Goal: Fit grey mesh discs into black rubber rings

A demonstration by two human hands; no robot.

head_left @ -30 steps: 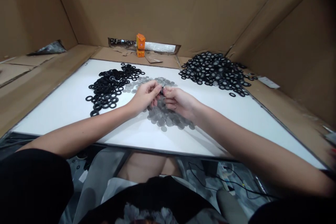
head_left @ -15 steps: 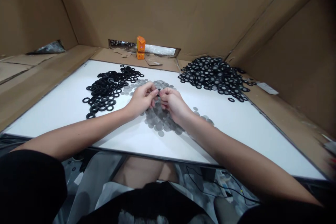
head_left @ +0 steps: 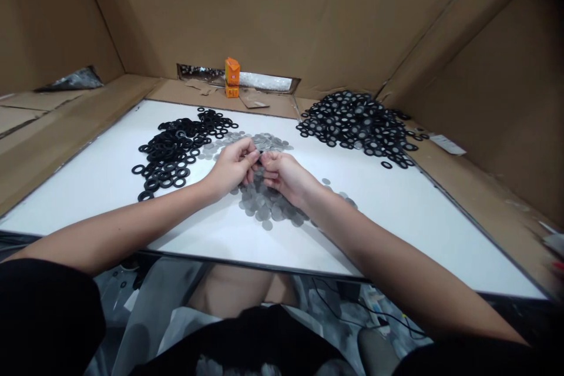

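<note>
Over a spread of thin grey discs (head_left: pixel 267 205), my left hand (head_left: pixel 235 165) and my right hand (head_left: pixel 282 173) meet fingertip to fingertip. A small dark piece shows between them, pinched by my left hand; it looks like a black ring, mostly covered by the fingers. My right hand's fingers are closed against the same piece. A heap of black rings (head_left: pixel 170 150) lies left of my hands. At the back right is a larger heap of black rings with grey centres (head_left: pixel 356 123).
The white tabletop (head_left: pixel 189 229) has cardboard walls (head_left: pixel 282 12) behind and beside it. A small orange box (head_left: pixel 232 73) stands at the back by a slot in the cardboard. A white label (head_left: pixel 447 144) lies at the right edge.
The whole view has shifted slightly, with the scene a little further left. My hands remain together at the small dark piece, with a slight change in the right fingers.
</note>
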